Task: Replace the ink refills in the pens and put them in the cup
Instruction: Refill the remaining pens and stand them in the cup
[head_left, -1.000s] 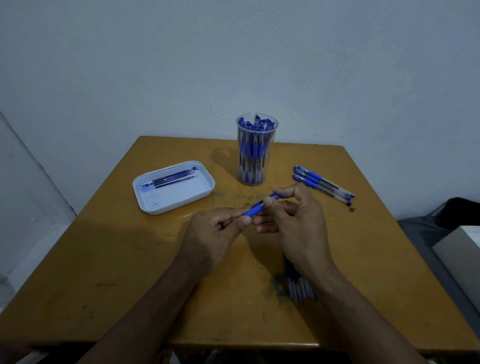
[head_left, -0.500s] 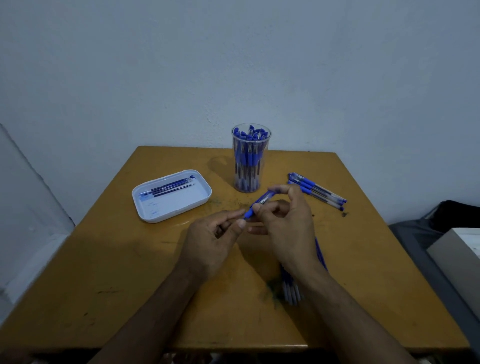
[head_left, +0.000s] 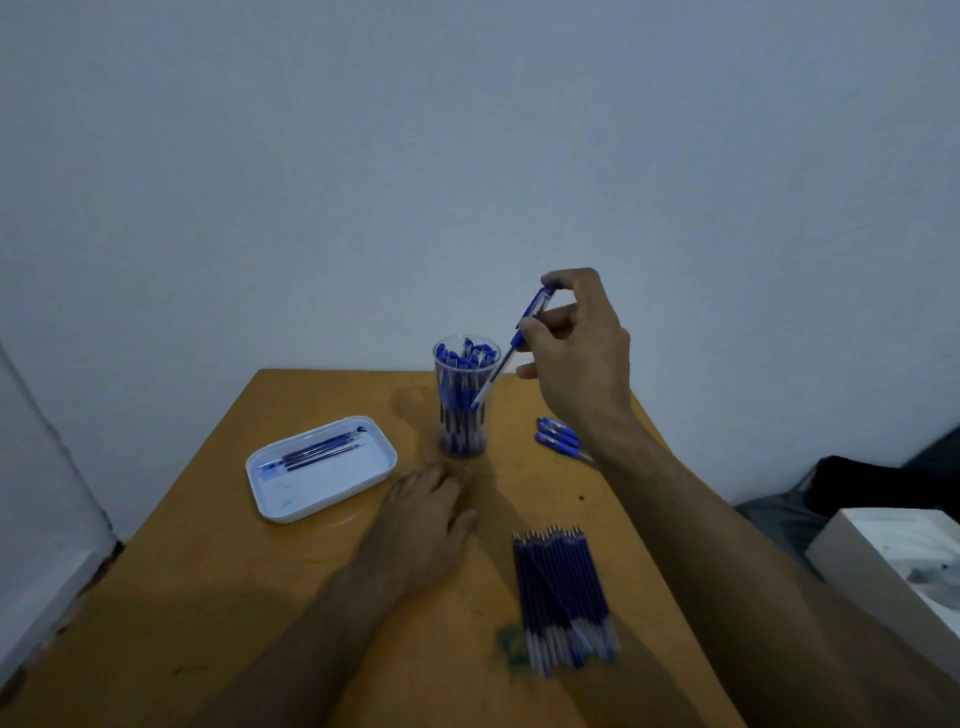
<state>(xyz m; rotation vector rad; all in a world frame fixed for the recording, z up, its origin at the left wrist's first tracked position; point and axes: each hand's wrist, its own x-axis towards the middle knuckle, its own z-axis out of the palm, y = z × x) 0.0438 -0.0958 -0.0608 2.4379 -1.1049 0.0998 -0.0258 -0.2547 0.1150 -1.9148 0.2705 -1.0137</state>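
My right hand (head_left: 579, 353) is raised at the far side of the table, pinching a blue capped pen (head_left: 511, 345) that slants down with its lower end over the rim of the clear cup (head_left: 462, 439). The cup stands upright and is packed with several blue pens. My left hand (head_left: 431, 514) lies flat on the table in front of the cup, fingers apart, holding nothing. A bundle of several ink refills (head_left: 561, 597) lies on the table near my right forearm. A few more pens (head_left: 558, 439) lie to the right of the cup, partly hidden by my wrist.
A white tray (head_left: 275, 493) with a few refills in it sits on the left of the wooden table (head_left: 234, 597). A wall rises just behind the table. Off the right edge are a dark bag (head_left: 872, 486) and a white box (head_left: 893, 566).
My right hand lifted the pen away from my left hand and carried it up and back to the cup. My left hand let go and settled flat on the table.
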